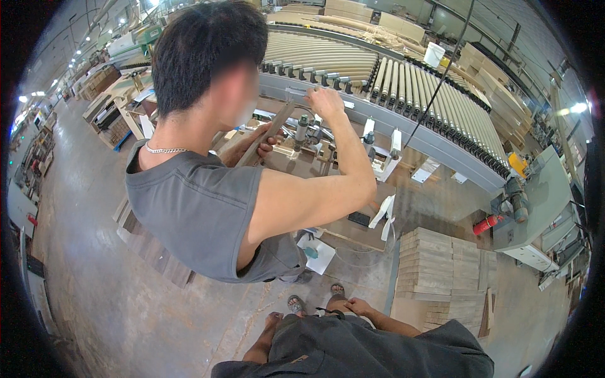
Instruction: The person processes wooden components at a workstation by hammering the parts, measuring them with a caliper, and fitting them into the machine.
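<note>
My left hand (274,319) hangs low beside my left thigh, small in the view, its fingers not clear. Against the front of my right thigh lies my right hand (359,307); whether its fingers are closed cannot be made out. No thing shows in either hand. In front of me a co-worker in a grey sleeveless top (189,208) holds a narrow wooden board (268,133) in one hand. The co-worker's other hand is raised at the board's far end, on a caliper-like metal tool (296,92). A workbench (290,165) with metal fittings stands beyond the co-worker.
A long roller conveyor (435,107) runs across the back. Stacked wooden planks (435,264) lie at the right, near a red fire extinguisher (487,224) and a grey machine cabinet (535,201). A white sheet (319,257) lies below the bench. More boards (151,246) lie behind the co-worker.
</note>
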